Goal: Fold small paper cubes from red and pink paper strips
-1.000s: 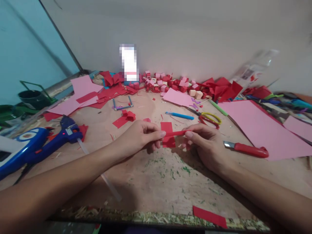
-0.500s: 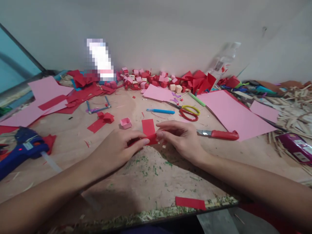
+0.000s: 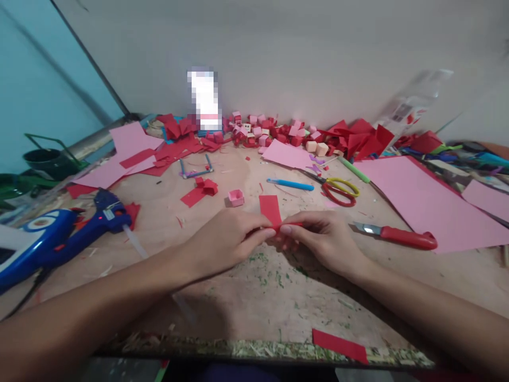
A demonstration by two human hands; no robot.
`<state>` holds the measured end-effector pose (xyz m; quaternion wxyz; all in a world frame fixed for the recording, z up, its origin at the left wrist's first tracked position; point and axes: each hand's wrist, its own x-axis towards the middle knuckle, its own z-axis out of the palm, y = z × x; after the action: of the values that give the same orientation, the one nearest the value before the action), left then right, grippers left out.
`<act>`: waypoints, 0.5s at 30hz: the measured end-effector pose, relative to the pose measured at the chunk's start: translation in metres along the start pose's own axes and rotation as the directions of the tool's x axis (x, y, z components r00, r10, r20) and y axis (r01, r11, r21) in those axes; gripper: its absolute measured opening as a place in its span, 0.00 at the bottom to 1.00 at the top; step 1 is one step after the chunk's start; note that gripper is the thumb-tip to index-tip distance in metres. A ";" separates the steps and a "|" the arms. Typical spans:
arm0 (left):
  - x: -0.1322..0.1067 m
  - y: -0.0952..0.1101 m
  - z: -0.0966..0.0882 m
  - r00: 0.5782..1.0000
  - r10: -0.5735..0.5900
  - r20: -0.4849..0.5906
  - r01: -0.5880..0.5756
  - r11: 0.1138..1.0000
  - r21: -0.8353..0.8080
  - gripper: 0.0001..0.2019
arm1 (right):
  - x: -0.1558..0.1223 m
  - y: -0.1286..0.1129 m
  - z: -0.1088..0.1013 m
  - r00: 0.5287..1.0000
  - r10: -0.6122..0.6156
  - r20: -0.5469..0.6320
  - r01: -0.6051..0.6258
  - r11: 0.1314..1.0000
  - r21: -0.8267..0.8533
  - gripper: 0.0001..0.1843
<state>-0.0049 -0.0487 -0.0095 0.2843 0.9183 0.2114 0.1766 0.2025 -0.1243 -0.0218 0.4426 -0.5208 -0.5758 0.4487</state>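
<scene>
Between my two hands is a small piece of red paper (image 3: 270, 208), one flap of it standing up away from me. My left hand (image 3: 234, 233) pinches its left side between thumb and fingers. On the other side, my right hand (image 3: 322, 233) grips the paper's right part, thumb close to the left thumb. The fingers cover most of the lower part of the paper. Just beyond my left hand sits a small open pink paper box (image 3: 236, 198). A cut piece of red paper with folded flaps (image 3: 200, 191) lies to its left.
A blue glue gun (image 3: 107, 215) rests at left. Beyond my hands lie a blue pen-like tool (image 3: 290, 184), scissors (image 3: 341, 190) and a red-handled knife (image 3: 409, 237). Pink sheets (image 3: 421, 196), small paper cubes (image 3: 262, 132) and a bottle (image 3: 417, 103) stand farther back. A red strip (image 3: 340, 345) lies near the front edge.
My right thumb and fingers have closed in on the red paper beside the left thumb. The camera view has turned left, so everything appears farther right.
</scene>
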 end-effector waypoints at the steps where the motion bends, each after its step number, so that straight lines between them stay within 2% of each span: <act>1: 0.000 0.000 0.000 1.000 0.002 -0.002 -0.002 1.000 -0.008 0.13 | 0.000 0.000 0.000 1.000 0.003 -0.003 -0.003 1.000 0.006 0.11; 10: 0.001 0.007 -0.003 0.997 0.023 -0.067 -0.022 1.000 0.011 0.15 | -0.002 -0.007 0.002 0.999 0.033 -0.013 -0.032 0.999 0.034 0.16; 12: 0.002 0.007 -0.005 0.998 -0.011 -0.069 0.009 0.999 -0.036 0.15 | -0.002 -0.006 0.001 0.999 0.044 -0.021 -0.042 0.996 0.079 0.17; 15: 0.003 0.005 -0.008 0.991 -0.101 -0.084 0.093 0.991 -0.098 0.17 | 0.001 -0.003 -0.001 0.993 0.072 -0.092 -0.057 0.985 0.165 0.17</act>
<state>-0.0045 -0.0475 0.0009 0.3257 0.8839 0.2596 0.2128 0.2023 -0.1237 -0.0183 0.4962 -0.5228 -0.4981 0.4822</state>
